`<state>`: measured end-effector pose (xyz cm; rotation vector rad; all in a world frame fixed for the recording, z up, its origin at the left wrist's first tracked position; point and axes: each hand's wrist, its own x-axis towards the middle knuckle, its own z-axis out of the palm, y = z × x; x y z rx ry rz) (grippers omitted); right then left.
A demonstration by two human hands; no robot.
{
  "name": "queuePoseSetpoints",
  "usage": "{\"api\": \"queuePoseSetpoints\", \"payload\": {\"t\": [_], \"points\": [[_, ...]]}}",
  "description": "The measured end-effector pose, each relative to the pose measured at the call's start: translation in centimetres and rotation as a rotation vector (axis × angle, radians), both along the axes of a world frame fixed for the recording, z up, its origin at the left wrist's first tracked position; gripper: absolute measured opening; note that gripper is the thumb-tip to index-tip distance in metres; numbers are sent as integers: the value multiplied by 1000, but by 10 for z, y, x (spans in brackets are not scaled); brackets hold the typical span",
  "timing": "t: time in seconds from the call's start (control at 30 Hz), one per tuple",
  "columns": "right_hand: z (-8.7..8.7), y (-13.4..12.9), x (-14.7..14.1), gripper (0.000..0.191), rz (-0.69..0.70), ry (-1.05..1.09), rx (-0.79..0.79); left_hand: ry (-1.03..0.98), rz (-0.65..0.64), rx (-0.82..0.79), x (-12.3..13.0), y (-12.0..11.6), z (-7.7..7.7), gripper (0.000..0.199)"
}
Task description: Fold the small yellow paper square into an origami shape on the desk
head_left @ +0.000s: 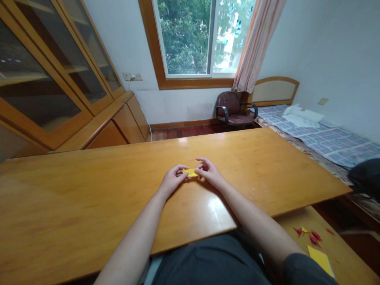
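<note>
A small folded piece of yellow paper [191, 172] is held between my two hands, just over the middle of the wooden table [97, 198]. My left hand [175, 177] pinches its left end, with the thumb on top. At the right end, my right hand [208, 172] grips it between the thumb and curled fingers, while one finger sticks out above. The paper looks like a narrow strip lying sideways. Its underside and the fingers behind it are partly hidden.
Lower right, a lower wooden surface [299, 217] bears several small red folded paper pieces [314, 238], a small yellow one and a yellow paper stack [320, 261]. Beyond the table stand an armchair [231, 109], a bed [320, 134] and a glass-fronted cabinet [63, 71].
</note>
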<state>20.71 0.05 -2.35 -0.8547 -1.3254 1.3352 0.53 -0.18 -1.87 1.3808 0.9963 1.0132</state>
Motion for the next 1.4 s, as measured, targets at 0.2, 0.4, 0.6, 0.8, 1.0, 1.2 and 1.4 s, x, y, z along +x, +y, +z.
{"api": "queuePoseSetpoints", "payload": {"t": [0.2,0.4,0.6,0.8,1.0,1.2,1.4], "points": [[0,0,0,52,-1,24,-8,49,10,37,-1,0,2,35],[4,-2,0,49,-8,8,-1,5,-10,-9,1,-2,6,36],[5,-4,0,41,-13,-41,-34,-2,-8,-15,0,-2,5,38],[3,-3,0,43,-8,-25,-33,-6,-2,-28,2,-3,7,40],[5,-4,-1,42,-14,-10,-41,-38,-3,-50,1,-3,5,38],[7,-5,0,40,-34,-2,-41,-53,-4,-55,1,-2,8,39],[3,-5,1,36,-72,-31,10,-11,3,-30,-1,1,7,37]]}}
